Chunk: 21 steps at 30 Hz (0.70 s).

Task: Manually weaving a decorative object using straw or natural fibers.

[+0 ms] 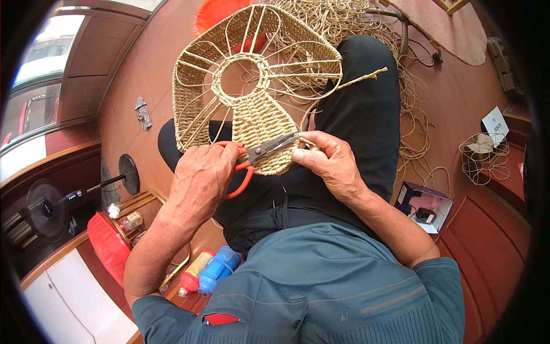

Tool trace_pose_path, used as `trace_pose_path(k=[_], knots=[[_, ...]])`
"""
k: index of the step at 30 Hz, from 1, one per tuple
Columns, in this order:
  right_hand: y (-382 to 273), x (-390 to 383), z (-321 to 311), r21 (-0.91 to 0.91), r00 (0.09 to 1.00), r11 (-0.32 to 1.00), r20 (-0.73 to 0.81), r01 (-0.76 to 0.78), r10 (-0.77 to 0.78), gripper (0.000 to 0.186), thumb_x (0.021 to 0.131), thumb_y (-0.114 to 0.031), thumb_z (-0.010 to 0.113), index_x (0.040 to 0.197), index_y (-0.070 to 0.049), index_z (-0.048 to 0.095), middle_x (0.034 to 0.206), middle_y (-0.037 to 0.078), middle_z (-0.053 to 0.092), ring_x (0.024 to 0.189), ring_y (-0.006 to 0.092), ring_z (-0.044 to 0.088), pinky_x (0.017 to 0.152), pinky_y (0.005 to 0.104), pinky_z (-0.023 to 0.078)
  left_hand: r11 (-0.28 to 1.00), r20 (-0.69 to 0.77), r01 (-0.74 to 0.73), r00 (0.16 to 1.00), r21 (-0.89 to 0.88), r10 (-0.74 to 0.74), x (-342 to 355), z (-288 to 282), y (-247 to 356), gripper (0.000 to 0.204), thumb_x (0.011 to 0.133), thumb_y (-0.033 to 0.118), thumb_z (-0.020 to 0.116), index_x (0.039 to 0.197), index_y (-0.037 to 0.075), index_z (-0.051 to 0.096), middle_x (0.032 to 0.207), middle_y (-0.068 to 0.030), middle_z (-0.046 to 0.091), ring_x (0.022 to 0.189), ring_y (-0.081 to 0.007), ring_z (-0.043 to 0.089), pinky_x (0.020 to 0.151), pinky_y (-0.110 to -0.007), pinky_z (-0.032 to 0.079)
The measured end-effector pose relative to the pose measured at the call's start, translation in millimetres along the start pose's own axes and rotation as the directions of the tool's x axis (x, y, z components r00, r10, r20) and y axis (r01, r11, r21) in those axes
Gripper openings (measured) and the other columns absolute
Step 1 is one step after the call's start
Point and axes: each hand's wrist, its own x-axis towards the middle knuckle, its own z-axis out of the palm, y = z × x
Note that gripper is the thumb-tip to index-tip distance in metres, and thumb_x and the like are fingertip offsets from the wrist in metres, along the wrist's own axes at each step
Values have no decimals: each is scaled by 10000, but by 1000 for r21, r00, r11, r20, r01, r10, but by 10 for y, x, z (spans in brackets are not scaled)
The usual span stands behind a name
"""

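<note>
Across my lap rests a woven straw piece (252, 114) with a round ring, looped ribs and a curved side wall. My left hand (204, 176) grips scissors (268, 146) with orange handles, their dark blades lying over the piece's lower woven panel. My right hand (331, 166) pinches the edge of that panel beside the blade tips. A twisted straw cord (366, 77) sticks out to the upper right, over my dark trouser leg (366, 100).
Tangled cord (312, 23) is heaped at the top; an orange-red container (217, 14) lies behind the piece. Around me are a black fan (46, 209), red and blue flasks (217, 269), an open box (421, 206), a wire tangle (484, 166) and a wooden cabinet (475, 252).
</note>
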Motion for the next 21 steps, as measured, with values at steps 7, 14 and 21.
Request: trace_pose_path(k=[7,14,21], knots=[[-29,-9,-11,-26,999,999,9,-44,44,427,1010,-119,763,1383,59,656,1191,75,762,1066,92,690,968,262,553,985,-68,-102,991,139,113,123,-18,-215,236,920,113,716,1153,99,674,1043,-69,726,948,-249,707,844,-399,527],[5,-5,-11,-39,1000,999,2,-10,10,445,1007,-125,768,1398,54,650,1190,77,763,1071,89,681,970,261,547,857,-226,-143,931,494,286,119,87,-335,224,911,182,723,1118,113,673,936,-27,658,896,-211,674,799,-374,508],[10,2,-31,-58,1000,998,-5,-18,18,442,1007,-123,767,1394,55,651,1184,82,764,1061,94,688,966,262,551,920,-119,-161,969,357,216,210,39,-320,246,910,173,738,1136,100,672,971,-52,673,934,-230,674,834,-385,511]])
